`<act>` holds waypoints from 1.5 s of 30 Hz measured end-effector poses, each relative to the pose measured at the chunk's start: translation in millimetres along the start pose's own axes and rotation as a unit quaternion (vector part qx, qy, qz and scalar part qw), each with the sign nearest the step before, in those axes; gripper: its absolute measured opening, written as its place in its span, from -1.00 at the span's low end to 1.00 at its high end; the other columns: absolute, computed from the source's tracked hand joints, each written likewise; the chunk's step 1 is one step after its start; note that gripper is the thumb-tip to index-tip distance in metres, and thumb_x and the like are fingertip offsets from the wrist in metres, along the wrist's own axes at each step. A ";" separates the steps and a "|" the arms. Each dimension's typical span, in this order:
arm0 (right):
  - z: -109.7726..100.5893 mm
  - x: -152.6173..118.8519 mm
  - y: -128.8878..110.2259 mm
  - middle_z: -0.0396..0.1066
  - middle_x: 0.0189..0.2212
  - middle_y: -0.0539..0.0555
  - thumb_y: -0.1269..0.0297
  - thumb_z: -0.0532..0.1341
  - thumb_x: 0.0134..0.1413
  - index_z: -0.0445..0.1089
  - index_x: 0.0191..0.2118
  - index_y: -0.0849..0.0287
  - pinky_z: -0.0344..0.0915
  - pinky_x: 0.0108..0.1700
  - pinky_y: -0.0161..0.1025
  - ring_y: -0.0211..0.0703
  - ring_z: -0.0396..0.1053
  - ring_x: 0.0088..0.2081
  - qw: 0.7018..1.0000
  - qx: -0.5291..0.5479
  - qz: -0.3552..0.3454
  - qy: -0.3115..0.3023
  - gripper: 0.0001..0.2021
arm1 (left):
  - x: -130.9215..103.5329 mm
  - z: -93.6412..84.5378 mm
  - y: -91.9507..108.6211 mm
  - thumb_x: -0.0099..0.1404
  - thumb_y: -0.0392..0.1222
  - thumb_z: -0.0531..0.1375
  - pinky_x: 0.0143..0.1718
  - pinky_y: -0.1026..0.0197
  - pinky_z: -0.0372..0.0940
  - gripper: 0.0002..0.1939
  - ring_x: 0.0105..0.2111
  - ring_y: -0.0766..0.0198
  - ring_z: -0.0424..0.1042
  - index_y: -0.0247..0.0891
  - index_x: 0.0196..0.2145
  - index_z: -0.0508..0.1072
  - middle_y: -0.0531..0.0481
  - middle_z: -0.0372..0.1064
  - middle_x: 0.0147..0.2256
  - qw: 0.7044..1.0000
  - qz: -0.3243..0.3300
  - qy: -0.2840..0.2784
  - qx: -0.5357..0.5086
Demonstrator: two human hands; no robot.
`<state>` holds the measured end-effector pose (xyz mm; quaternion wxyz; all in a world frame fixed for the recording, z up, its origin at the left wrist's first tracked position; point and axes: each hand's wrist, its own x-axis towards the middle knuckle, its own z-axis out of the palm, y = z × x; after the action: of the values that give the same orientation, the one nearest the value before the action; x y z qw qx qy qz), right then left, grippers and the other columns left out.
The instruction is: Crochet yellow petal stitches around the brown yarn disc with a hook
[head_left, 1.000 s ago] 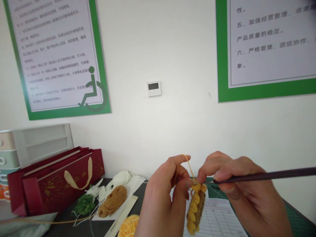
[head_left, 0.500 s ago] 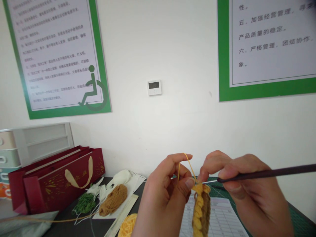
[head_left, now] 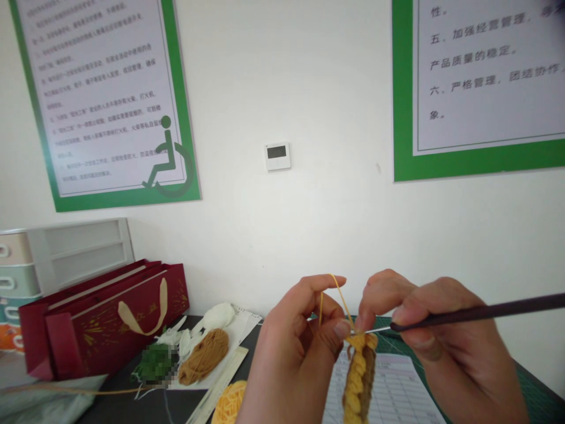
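Note:
Between thumb and fingers, my left hand (head_left: 300,347) pinches the top of a yellow and brown crochet piece (head_left: 359,377). A strand of yellow yarn (head_left: 339,291) runs over the raised left index finger and down to the work. My right hand (head_left: 445,330) is closed round a crochet hook (head_left: 485,309) with a dark handle. Its thin metal shaft points left, with the tip at the top edge of the piece, where the stitches partly hide it. The right fingertips sit close to the left thumb. The lower end of the piece is out of frame.
A yellow yarn ball (head_left: 229,403), a ruler (head_left: 220,383), a brown yarn skein (head_left: 203,356), white yarn (head_left: 218,316) and a blurred green bundle (head_left: 154,364) lie to the left. Behind are a red gift bag (head_left: 110,324) and drawers (head_left: 17,282). A printed sheet (head_left: 388,388) lies under the hands.
The hook's tip sits slightly lower at the top edge of the crochet piece. Both hands keep nearly the same grip; the whole view has shifted a little.

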<state>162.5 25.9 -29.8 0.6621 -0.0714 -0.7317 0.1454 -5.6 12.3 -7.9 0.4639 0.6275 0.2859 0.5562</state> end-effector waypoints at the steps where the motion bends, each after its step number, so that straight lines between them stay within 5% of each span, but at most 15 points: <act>1: 0.1 0.3 -0.2 0.51 -0.32 0.01 0.28 0.10 0.43 0.30 -0.08 0.01 0.41 -0.26 -0.15 -0.14 0.47 -0.26 1.000 -0.002 -0.003 -0.001 -0.93 | 0.0 0.0 -0.1 0.29 -0.31 0.25 -0.39 0.23 0.15 -0.71 -0.40 0.32 0.24 -0.13 -0.03 0.54 0.09 0.30 -0.39 1.000 0.001 0.000 -0.002; 12: -5.0 5.1 -3.0 0.51 -0.31 0.06 0.32 0.10 0.41 0.33 -0.06 0.06 0.48 -0.31 -0.17 -0.14 0.48 -0.28 0.993 -0.094 -0.058 -0.039 -0.90 | 1.1 -0.9 -3.7 0.29 -0.29 0.27 -0.38 0.25 0.19 -0.71 -0.42 0.33 0.25 -0.13 -0.03 0.54 0.08 0.33 -0.39 1.000 0.012 0.005 0.022; 20: -8.7 8.4 -14.7 0.56 -0.29 0.13 0.47 0.09 0.35 0.29 -0.04 0.12 0.50 -0.24 -0.12 -0.15 0.50 -0.31 0.949 -0.251 -0.144 -0.121 -0.84 | -0.2 2.6 -3.2 0.26 -0.27 0.31 -0.40 0.31 0.23 -0.73 -0.43 0.34 0.31 -0.17 -0.06 0.54 0.09 0.36 -0.41 0.998 0.020 0.045 0.033; 26: -10.4 7.9 -12.5 0.54 -0.33 0.11 0.38 0.08 0.40 0.29 -0.06 0.11 0.49 -0.27 -0.16 -0.16 0.48 -0.31 0.954 -0.241 -0.149 -0.096 -0.90 | -0.7 5.9 -2.3 0.23 -0.34 0.30 -0.39 0.33 0.28 -0.73 -0.42 0.35 0.38 -0.16 -0.10 0.57 0.10 0.40 -0.44 0.994 0.048 0.078 0.053; 32: -7.2 11.2 -15.0 0.54 -0.30 0.11 0.60 0.14 0.21 0.27 -0.14 0.15 0.49 -0.28 -0.17 -0.20 0.42 -0.33 0.940 -0.271 -0.157 -0.133 -0.79 | 0.8 4.7 -2.2 0.23 -0.28 0.34 -0.39 0.33 0.31 -0.74 -0.43 0.35 0.37 -0.18 -0.10 0.56 0.10 0.39 -0.43 0.997 0.025 0.070 0.025; 45: 1.6 8.5 -13.5 0.59 -0.36 0.11 0.60 0.25 0.00 0.37 -0.18 0.11 0.53 -0.33 -0.17 -0.13 0.52 -0.34 0.912 -0.346 -0.219 -0.014 -0.71 | -2.4 7.8 3.7 0.18 -0.35 0.38 -0.32 0.28 0.42 -0.65 -0.40 0.31 0.45 -0.21 -0.06 0.54 0.06 0.46 -0.40 0.993 0.060 0.092 -0.034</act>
<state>161.1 15.5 -17.7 0.6013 -0.1318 -0.7424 -0.2643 0.8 6.7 -5.2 0.4221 0.5735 0.2706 0.6479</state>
